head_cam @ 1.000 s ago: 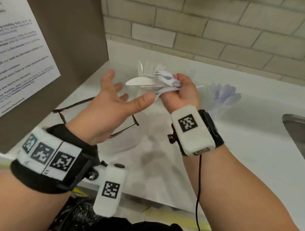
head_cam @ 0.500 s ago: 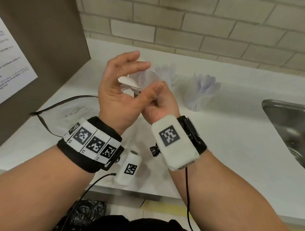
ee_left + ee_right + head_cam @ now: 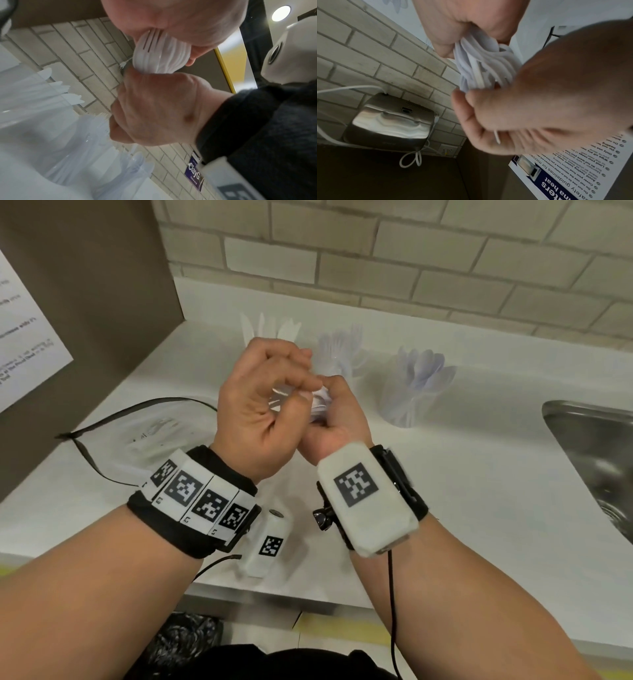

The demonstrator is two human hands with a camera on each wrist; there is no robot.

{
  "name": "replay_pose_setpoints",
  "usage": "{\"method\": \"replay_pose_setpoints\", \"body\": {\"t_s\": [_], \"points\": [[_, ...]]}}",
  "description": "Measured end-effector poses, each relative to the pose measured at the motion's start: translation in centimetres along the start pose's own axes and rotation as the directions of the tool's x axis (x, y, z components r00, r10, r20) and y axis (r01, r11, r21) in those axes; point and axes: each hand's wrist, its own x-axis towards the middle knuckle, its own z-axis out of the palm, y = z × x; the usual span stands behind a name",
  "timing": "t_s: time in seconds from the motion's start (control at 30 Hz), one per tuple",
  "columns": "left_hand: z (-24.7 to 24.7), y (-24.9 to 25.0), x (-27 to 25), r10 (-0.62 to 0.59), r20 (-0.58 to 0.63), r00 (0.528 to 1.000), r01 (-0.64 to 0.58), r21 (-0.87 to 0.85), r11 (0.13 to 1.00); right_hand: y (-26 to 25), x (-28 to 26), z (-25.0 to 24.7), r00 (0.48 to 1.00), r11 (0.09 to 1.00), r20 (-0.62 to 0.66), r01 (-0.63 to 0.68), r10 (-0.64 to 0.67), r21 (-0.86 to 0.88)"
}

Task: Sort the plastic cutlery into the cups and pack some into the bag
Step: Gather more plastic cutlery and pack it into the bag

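My right hand (image 3: 337,419) grips a bundle of white plastic cutlery (image 3: 320,402) by the handles, held above the counter. My left hand (image 3: 260,405) has its fingers curled over the bundle's heads and pinches them. The left wrist view shows stacked fork heads (image 3: 159,54) squeezed between both hands. From the right wrist, spoon and fork heads (image 3: 484,65) stick out of my fist. Behind the hands stand three clear cups: knives (image 3: 270,333), forks (image 3: 339,347) and spoons (image 3: 421,385). A clear bag with a black zip edge (image 3: 154,433) lies flat at the left.
A steel sink (image 3: 589,460) is sunk into the white counter (image 3: 479,474) at the right. A brown panel with a printed notice (image 3: 27,344) closes off the left side. A brick wall (image 3: 411,261) runs behind the cups.
My left hand was spread beside the bundle; its fingers have now curled onto the cutlery heads. Both hands have come down and closer to me, with the bundle drawn in.
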Motion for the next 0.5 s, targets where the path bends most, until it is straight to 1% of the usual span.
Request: {"method": "replay_pose_setpoints", "body": {"t_s": [0.07, 0.1, 0.13, 0.2, 0.23, 0.27, 0.33, 0.37, 0.4, 0.43, 0.47, 0.5], "points": [[-0.1, -0.3, -0.1, 0.016, 0.079, 0.997, -0.017, 0.006, 1.0, -0.4, -0.2, 0.0, 1.0, 0.999, -0.011, 0.023, -0.023, -0.031], [-0.1, -0.5, -0.2, 0.013, 0.106, 0.994, -0.012, -0.013, 1.0, -0.6, -0.1, 0.1, 0.998, 0.997, -0.035, 0.053, -0.055, -0.062], [-0.2, -0.7, -0.5, -0.015, 0.108, 0.994, 0.021, -0.05, 0.999, -0.9, 0.0, 0.1, 0.995, 0.991, -0.052, 0.083, -0.089, -0.101], [-0.4, -1.8, -1.2, -0.152, 0.115, 0.982, 0.164, -0.096, 0.982, -1.2, 0.0, 0.6, 0.986, 0.98, -0.102, 0.114, -0.132, -0.164], [-0.6, -2.1, -1.5, -0.241, 0.154, 0.958, 0.257, -0.095, 0.962, -1.3, -0.1, 0.9, 0.985, 0.98, -0.114, 0.111, -0.131, -0.166], [-0.7, -2.3, -1.8, -0.318, 0.211, 0.924, 0.344, -0.098, 0.934, -1.3, -0.2, 0.9, 0.99, 0.984, -0.105, 0.075, -0.093, -0.159], [-0.8, -2.5, -1.8, -0.39, 0.34, 0.856, 0.46, -0.152, 0.875, -1.1, -0.8, 1.0, 0.999, 0.979, -0.052, -0.021, 0.01, -0.205], [-0.8, -2.5, -1.5, -0.401, 0.375, 0.836, 0.491, -0.181, 0.852, -0.9, -1.3, 1.0, 0.999, 0.966, -0.036, -0.031, 0.023, -0.258], [-0.8, -2.4, -1.1, -0.408, 0.384, 0.828, 0.503, -0.187, 0.844, -0.6, -1.7, 1.0, 1.0, 0.955, -0.008, -0.01, 0.008, -0.295], [-0.8, -2.4, -0.7, -0.412, 0.368, 0.834, 0.489, -0.143, 0.861, -0.4, -1.7, 0.8, 0.999, 0.946, 0.034, 0.02, -0.01, -0.324], [-0.8, -2.6, -0.4, -0.411, 0.332, 0.849, 0.451, -0.053, 0.891, -0.2, -1.8, 0.7, 0.995, 0.932, 0.094, 0.052, -0.019, -0.36], [-0.8, -2.7, -0.1, -0.402, 0.302, 0.864, 0.41, 0.041, 0.911, 0.1, -1.8, 0.6, 0.992, 0.943, 0.122, 0.051, -0.011, -0.328]]}}
